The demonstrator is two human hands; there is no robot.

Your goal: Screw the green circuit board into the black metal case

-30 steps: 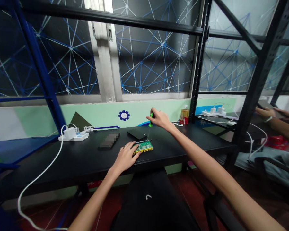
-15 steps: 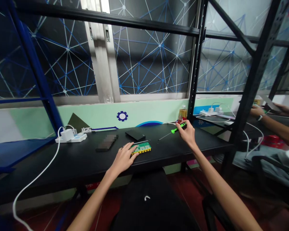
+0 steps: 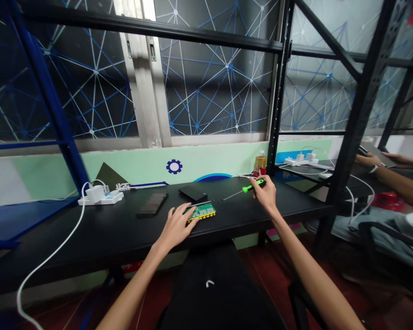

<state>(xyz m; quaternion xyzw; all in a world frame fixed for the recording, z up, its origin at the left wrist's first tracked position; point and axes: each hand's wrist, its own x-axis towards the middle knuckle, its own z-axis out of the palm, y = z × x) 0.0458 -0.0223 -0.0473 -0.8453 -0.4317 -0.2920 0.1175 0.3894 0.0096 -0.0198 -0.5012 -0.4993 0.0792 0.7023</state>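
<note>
A green circuit board with a yellow front edge lies on the black table. My left hand rests with spread fingers on the board's left end. My right hand is closed round the green handle of a screwdriver, held low to the right of the board, its thin shaft pointing left toward the board. A flat black box lies just behind the board.
A dark phone lies left of the board. A white power strip with a trailing white cable sits at the back left. A bottle stands by a black rack post. Another person's arms work at the far right.
My right hand has carried the screwdriver from upright above the board out to the right and down near the table, with the shaft now nearly level. My left hand stays on the board.
</note>
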